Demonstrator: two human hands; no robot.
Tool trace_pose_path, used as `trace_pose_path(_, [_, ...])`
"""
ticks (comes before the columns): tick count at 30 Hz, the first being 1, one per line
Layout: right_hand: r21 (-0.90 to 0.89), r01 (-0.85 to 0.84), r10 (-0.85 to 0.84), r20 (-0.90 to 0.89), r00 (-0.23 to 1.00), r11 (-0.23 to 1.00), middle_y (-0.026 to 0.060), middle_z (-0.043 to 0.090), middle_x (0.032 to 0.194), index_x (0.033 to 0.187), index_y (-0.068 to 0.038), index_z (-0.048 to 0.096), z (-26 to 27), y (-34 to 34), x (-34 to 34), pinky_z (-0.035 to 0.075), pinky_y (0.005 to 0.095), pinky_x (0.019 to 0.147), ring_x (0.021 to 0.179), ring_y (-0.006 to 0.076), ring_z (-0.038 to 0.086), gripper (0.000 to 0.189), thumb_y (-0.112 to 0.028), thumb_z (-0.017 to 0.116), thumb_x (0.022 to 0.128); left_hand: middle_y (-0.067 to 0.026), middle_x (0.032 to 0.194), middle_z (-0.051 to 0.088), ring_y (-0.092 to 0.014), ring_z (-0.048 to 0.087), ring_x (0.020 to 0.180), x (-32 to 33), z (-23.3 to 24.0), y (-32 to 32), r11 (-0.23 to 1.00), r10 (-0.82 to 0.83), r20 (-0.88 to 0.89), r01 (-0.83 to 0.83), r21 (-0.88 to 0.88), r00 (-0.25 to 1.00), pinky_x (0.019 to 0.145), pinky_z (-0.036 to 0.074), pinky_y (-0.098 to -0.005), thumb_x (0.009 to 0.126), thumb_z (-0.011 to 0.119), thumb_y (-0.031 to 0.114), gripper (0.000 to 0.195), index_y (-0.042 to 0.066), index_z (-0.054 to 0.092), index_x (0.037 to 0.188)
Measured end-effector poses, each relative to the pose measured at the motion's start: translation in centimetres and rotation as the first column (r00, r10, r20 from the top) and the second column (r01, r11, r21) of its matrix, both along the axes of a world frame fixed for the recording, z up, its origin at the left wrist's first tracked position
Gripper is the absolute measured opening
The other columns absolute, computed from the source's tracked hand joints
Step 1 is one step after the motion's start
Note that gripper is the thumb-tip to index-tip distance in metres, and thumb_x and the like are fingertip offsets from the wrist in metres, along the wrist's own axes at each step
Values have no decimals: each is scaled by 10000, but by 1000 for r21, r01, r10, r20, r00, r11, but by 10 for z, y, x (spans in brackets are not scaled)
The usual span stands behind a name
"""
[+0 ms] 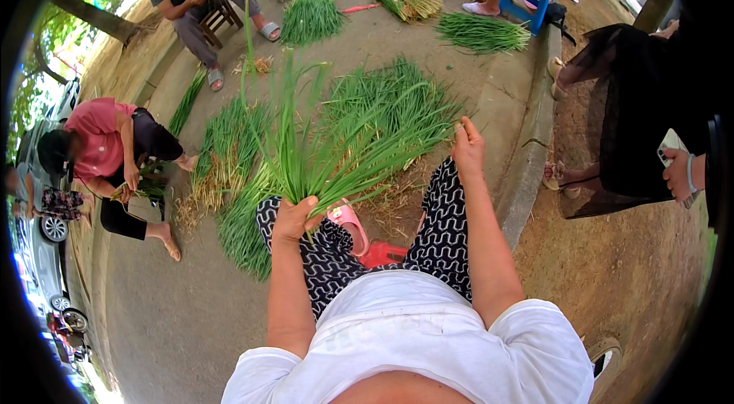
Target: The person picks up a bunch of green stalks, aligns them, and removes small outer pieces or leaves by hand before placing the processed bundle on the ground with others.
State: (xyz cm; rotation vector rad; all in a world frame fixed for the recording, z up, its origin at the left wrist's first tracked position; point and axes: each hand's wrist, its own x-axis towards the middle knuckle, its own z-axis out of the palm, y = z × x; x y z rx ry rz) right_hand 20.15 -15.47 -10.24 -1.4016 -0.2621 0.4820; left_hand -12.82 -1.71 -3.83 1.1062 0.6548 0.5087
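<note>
My left hand (295, 220) is closed around the lower ends of a loose bunch of green chives (309, 157). The leaves fan out upward and to the right. On the right, my right hand (469, 147) is raised, its fingertips pinched at the tips of some leaves from that bunch. In front of me on the pavement lies a large heap of chives (395, 97), with dry, straw-coloured trimmings (395, 203) beside my feet. Another pile (223, 146) with yellowed lower ends lies to the left. More chives (243, 232) lie by my left knee.
Several people sit trimming nearby, including one in a pink shirt (103, 140) at left. A standing person in a black skirt (625, 117) holds a phone (672, 146) at right. A concrete kerb (524, 192) runs along my right. Bundles (312, 17) lie ahead.
</note>
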Motion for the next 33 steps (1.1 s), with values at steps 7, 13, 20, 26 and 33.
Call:
trace_pose_path(7, [69, 173, -157, -196, 968, 982, 98, 576, 1030, 1300, 39, 357, 24, 4, -10, 345, 239, 419, 498, 65, 405, 468, -142, 493, 889, -29, 621, 529, -68, 366, 393, 7, -7, -3, 999, -20, -81, 18, -30, 996, 349, 267, -195, 773, 649, 156, 239, 6, 534, 919])
trace_pose_path(13, [143, 267, -201, -358, 912, 953, 14, 515, 809, 1326, -5, 330, 29, 0, -5, 301, 234, 400, 478, 64, 349, 482, -119, 497, 888, -21, 616, 515, -65, 369, 398, 18, 1, -10, 999, -25, -133, 19, -49, 991, 351, 275, -194, 761, 658, 122, 232, 13, 525, 917])
trace_pose_path(20, [244, 363, -206, -497, 843, 899, -4, 514, 795, 1209, -63, 420, 17, -5, 7, 317, 222, 407, 495, 57, 388, 335, -106, 506, 888, -33, 625, 523, -68, 370, 386, 21, -4, -10, 998, -50, -143, 43, -48, 988, 343, 277, -197, 764, 656, 131, 243, 7, 520, 922])
trace_pose_path(26, [340, 349, -116, -551, 826, 873, -11, 515, 752, 1016, -103, 505, 16, -14, 14, 312, 219, 410, 492, 56, 397, 134, -131, 525, 886, -45, 602, 535, -83, 363, 355, 7, -9, -2, 999, -20, -52, 18, -40, 998, 341, 272, -209, 771, 659, 261, 306, 25, 533, 920])
trace_pose_path(33, [281, 39, 55, -319, 946, 959, -14, 521, 743, 942, -62, 564, 22, -17, -3, 330, 224, 415, 500, 68, 430, 140, -164, 596, 851, -32, 554, 517, -87, 346, 324, 1, -14, 6, 996, 65, 86, -60, -61, 994, 338, 269, -228, 813, 615, 312, 309, 19, 536, 751])
